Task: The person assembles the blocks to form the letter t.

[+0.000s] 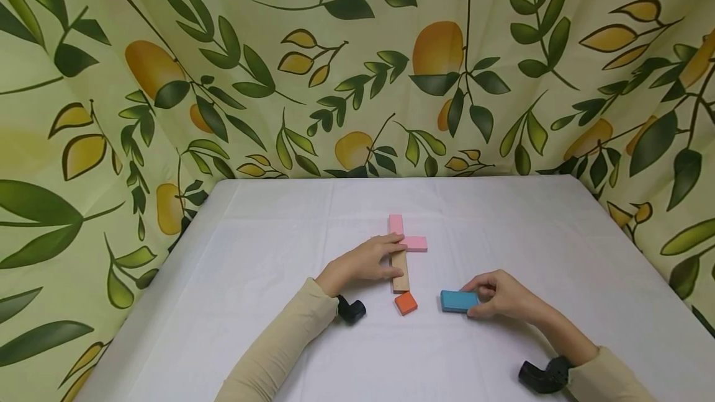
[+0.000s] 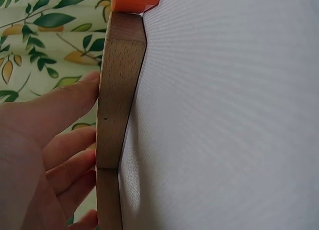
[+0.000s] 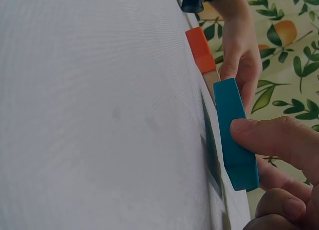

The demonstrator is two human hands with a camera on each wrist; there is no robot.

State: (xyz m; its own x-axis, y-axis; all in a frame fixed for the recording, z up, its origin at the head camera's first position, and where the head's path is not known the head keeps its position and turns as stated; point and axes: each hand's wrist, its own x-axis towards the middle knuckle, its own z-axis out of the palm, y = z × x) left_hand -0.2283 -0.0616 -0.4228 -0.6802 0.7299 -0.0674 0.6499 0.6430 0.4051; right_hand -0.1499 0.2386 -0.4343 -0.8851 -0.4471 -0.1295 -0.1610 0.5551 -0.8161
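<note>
My right hand [image 1: 505, 296] pinches a blue rectangular block [image 1: 459, 301] by its right end, thumb on the near side. In the right wrist view the blue block [image 3: 234, 135] is tilted above the cloth, its shadow beside it. Fingers fairly straight, my left hand [image 1: 371, 259] rests on a row of flat blocks, with the thumb on a plain wooden block [image 1: 400, 275]. A second wooden piece [image 2: 108, 200] meets that block's end in the left wrist view. An orange block [image 1: 406, 303] lies at the near end. Beyond the fingers are an upright pink block [image 1: 396, 224] and a crosswise pink block [image 1: 415, 244].
A white cloth [image 1: 268, 253] covers the table. Curtains [image 1: 357, 67] with a leaf and fruit print hang behind and at both sides. Black wrist devices [image 1: 544, 376] are worn near the beige sleeves [image 1: 279, 346].
</note>
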